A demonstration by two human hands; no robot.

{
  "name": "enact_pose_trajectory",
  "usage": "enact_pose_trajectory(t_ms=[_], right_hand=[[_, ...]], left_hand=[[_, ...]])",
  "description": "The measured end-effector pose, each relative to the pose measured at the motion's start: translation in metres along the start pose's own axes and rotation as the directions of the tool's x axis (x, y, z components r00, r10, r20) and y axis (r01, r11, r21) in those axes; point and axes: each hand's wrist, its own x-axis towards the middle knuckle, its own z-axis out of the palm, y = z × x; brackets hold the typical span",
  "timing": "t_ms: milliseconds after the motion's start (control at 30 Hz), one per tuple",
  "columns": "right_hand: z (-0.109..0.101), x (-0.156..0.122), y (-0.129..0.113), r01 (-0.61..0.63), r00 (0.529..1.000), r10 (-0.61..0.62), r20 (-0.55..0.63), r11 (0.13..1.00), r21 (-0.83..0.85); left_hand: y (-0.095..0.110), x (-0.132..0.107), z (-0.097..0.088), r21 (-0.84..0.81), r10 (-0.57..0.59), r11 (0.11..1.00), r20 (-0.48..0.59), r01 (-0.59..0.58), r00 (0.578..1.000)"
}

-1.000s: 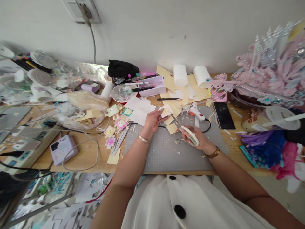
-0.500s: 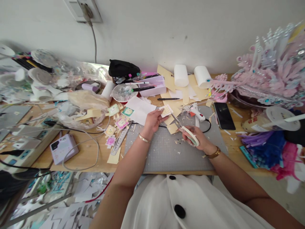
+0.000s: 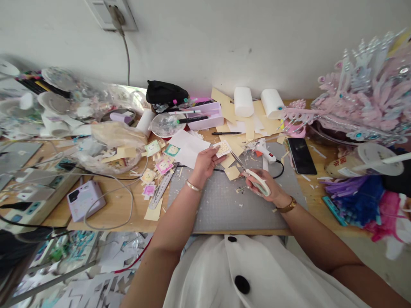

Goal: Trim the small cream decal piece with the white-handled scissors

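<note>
My left hand (image 3: 207,162) pinches a small cream paper square (image 3: 222,149) with a pale pattern on it. In my right hand (image 3: 265,186) is a pair of scissors (image 3: 259,182) with white handles, its fingers wrapped through the loops. The blades point up and left, their tips close to the square's right edge; whether they touch it I cannot tell. Below the square lie yellowish paper pieces (image 3: 231,173) on the grey cutting mat (image 3: 221,214). Several decorated squares with drawn faces, among them a pink one (image 3: 163,166), lie to the left beside a ruler (image 3: 160,190).
A white glue gun (image 3: 266,152) and a phone (image 3: 302,156) lie right of the hands. Behind stand a lilac tray (image 3: 207,119) and white rolls (image 3: 243,102). A drink cup (image 3: 362,160) lies near pink crowns (image 3: 362,107). Cables and a power strip (image 3: 35,192) fill the left.
The scissors and my right hand have shifted very slightly, with the blades looking a little more apart. My left hand keeps the paper square in nearly the same place.
</note>
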Motion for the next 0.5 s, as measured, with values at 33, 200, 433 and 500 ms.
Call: enact_pose_trajectory(t_ms=[33, 200, 433, 500], right_hand=[[0.0, -0.0001, 0.0, 0.001, 1.0, -0.001, 0.002, 1.0, 0.002], [-0.0008, 0.0008, 0.0003, -0.023, 1.0, 0.023, -0.016, 1.0, -0.007], [0.0019, 0.0002, -0.0029, -0.031, 0.999, 0.031, -0.011, 1.0, 0.004], [0.0025, -0.001, -0.0045, -0.024, 1.0, 0.024, -0.002, 1.0, 0.004]], left_hand=[[0.0001, 0.0003, -0.0001, -0.006, 0.002, 1.0, -0.008, -0.002, 1.0], [0.0001, 0.0008, -0.0008, -0.017, -0.005, 1.0, -0.016, 0.005, 1.0], [-0.0006, 0.0024, -0.0018, -0.015, 0.001, 1.0, -0.015, -0.001, 1.0], [-0.0004, 0.0032, -0.0019, -0.026, 0.001, 1.0, -0.021, -0.002, 1.0]])
